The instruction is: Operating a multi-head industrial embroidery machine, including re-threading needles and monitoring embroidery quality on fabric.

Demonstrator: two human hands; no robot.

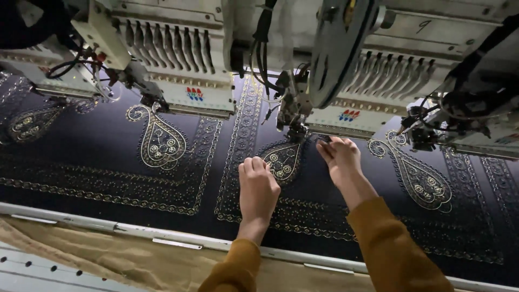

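While the loosely curled left hand rests knuckles-up on the dark navy embroidered cloth, its gold teardrop motif lies just beyond, tip pointing away; farther, the right hand pinches something small under the embroidery head

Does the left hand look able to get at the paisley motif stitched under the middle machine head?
Probably yes: the left hand already rests on the dark fabric touching the motif, and nothing lies between them.

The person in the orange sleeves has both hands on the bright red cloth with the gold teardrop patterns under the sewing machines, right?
Not quite: the head view shows the cloth is dark navy, not red. The left hand and right hand do rest on it, under the machines.
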